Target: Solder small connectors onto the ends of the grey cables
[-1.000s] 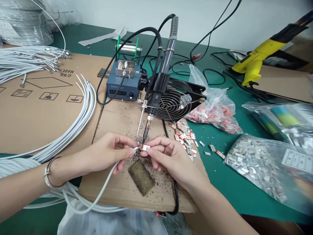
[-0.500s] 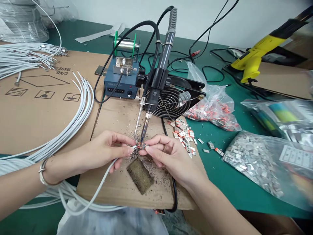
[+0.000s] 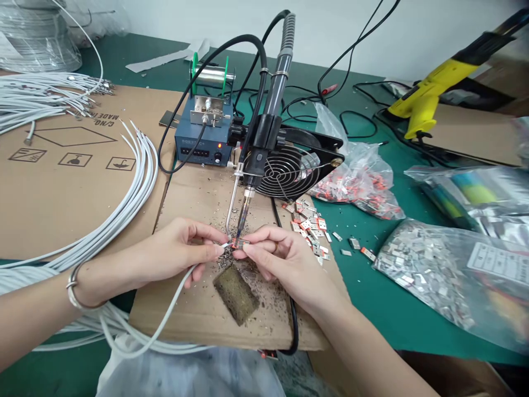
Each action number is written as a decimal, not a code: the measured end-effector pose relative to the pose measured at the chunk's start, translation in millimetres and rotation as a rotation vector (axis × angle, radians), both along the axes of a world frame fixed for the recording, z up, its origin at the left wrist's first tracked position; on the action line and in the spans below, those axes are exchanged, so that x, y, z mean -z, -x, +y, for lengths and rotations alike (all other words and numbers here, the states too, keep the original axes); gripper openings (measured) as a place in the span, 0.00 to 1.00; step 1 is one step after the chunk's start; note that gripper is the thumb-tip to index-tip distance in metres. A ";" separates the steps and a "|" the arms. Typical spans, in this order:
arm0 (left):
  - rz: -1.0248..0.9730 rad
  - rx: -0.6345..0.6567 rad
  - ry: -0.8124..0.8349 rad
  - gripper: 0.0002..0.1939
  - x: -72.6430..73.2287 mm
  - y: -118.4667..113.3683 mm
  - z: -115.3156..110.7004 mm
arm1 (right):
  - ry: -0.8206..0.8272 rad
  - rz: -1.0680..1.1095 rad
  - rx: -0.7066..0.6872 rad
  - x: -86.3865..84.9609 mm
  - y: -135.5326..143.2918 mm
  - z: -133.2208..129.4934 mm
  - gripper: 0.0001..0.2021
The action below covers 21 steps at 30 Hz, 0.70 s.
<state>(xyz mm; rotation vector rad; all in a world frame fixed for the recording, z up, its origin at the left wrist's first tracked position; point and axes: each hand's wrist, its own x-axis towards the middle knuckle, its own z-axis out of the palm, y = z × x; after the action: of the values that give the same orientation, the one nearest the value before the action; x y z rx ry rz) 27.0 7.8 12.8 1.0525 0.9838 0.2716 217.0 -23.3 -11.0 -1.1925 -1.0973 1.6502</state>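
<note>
My left hand (image 3: pixel 182 251) pinches the end of a white cable (image 3: pixel 176 300), which loops down below the wrist. Between thumb and fingers of my right hand (image 3: pixel 281 256) is a small metal connector (image 3: pixel 242 243). The cable's wires and the connector meet right under the tip of a soldering iron (image 3: pixel 241 223), held in a stand. A thin metal feed tube (image 3: pixel 232 205) ends beside that tip. Just below the hands lies a dark brown sponge (image 3: pixel 236 294) on the cardboard.
Behind stand a blue control box (image 3: pixel 202 138) with a solder spool (image 3: pixel 210 75) and a black fan (image 3: pixel 285 172). Loose connectors (image 3: pixel 309 226) and a bag of metal parts (image 3: pixel 421 270) lie right. Bundled white cables (image 3: pixel 136 193) curve along the left.
A red light on the blue box now glows brighter. The view has shifted very slightly, while both hands keep nearly the same pose at the iron tip.
</note>
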 end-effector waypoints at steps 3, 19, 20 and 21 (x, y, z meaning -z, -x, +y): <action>-0.002 -0.025 0.002 0.09 -1.8 -1.8 -0.5 | 0.002 0.009 0.001 -0.4 -0.6 0.4 0.10; 0.024 0.023 -0.103 0.09 8.3 0.1 -0.2 | -0.004 -0.069 0.011 1.4 1.1 1.6 0.11; 0.022 0.024 -0.102 0.09 8.8 0.3 0.0 | -0.005 -0.072 0.014 1.2 1.3 1.6 0.11; 0.021 0.026 -0.104 0.09 9.3 0.4 0.3 | -0.008 -0.075 0.017 1.2 1.5 1.7 0.11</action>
<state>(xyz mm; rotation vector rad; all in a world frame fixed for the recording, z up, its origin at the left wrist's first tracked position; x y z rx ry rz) 26.5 8.1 3.5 1.1636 0.9824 0.2935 215.5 -21.6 -12.3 -1.2646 -1.1358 1.5982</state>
